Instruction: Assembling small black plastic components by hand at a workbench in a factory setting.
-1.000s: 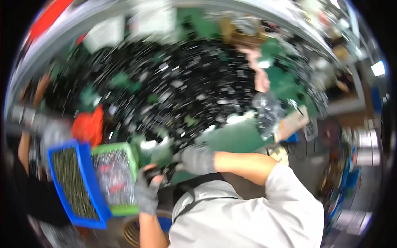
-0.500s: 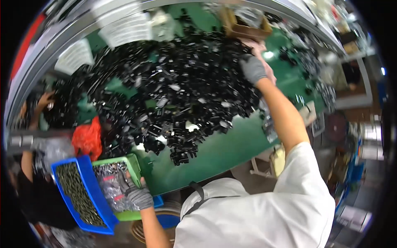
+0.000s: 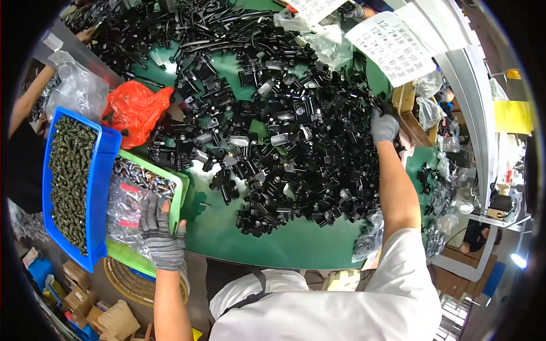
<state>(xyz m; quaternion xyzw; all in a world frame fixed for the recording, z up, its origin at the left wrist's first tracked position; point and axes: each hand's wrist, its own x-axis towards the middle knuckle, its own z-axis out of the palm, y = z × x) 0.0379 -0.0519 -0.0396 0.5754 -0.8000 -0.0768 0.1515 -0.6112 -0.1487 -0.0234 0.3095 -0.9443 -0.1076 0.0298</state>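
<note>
My left hand (image 3: pixel 162 236), in a grey knit glove with bare fingertips, lies over the near right side of a green bin (image 3: pixel 181 196). Its fingers are stretched out and the thumb stands apart. Under them is a clear plastic bag (image 3: pixel 126 213) with red marks, and small shiny metal parts (image 3: pixel 142 175) fill the bin's far end. My right hand (image 3: pixel 385 126), gloved alike, reaches to the right edge of a wide heap of black plastic parts (image 3: pixel 307 153). Its fingers are hidden among dark parts, so a grip cannot be made out.
A blue bin (image 3: pixel 98 199) of dark coiled springs adjoins the green one. Behind it sits a red plastic bag (image 3: pixel 136 111). A cardboard box (image 3: pixel 418 119) stands beyond my right hand, near a handwritten sheet (image 3: pixel 392 48). Another person's arm (image 3: pixel 31 99) shows at far left.
The whole view has turned, shifting the bins and heap within it. My right hand remains at the heap's right edge, and my left stays over the green bin.
</note>
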